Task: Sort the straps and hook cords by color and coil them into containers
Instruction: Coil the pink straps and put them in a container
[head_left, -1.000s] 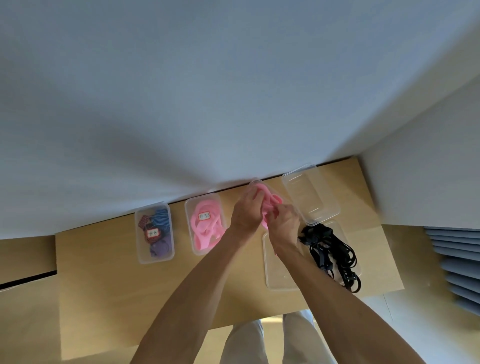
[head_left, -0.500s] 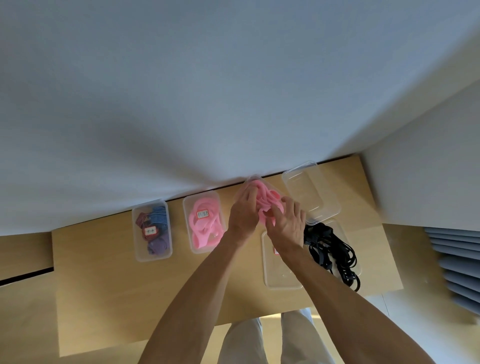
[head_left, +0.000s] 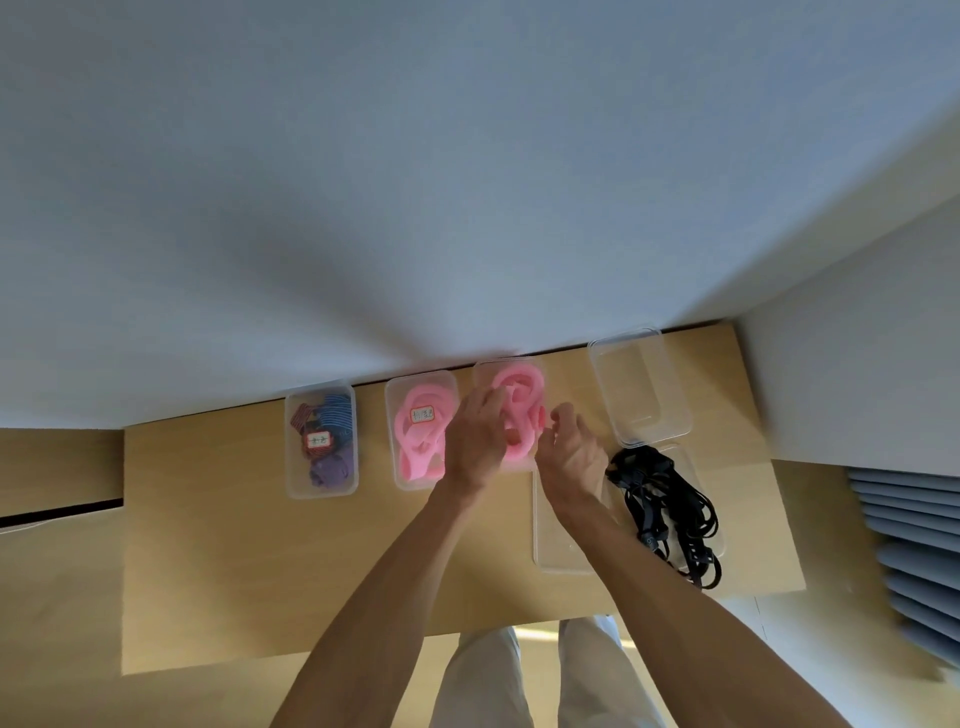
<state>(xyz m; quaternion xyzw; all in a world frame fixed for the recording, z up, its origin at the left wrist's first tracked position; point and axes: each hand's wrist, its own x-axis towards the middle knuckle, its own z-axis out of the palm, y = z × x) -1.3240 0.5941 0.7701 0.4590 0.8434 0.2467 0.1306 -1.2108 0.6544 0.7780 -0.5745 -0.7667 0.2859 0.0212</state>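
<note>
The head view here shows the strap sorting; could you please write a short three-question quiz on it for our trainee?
1. True or false: the clear container at the far right of the row holds pink straps.
2. What colour are the cords piled on the table by the right hand?
3. Which container is the left hand working at? A. the mixed blue, red and purple one. B. the third from the left, holding a pink coil. C. the far right one.

Key: 1. False, nothing shows in it. 2. Black. 3. B.
</note>
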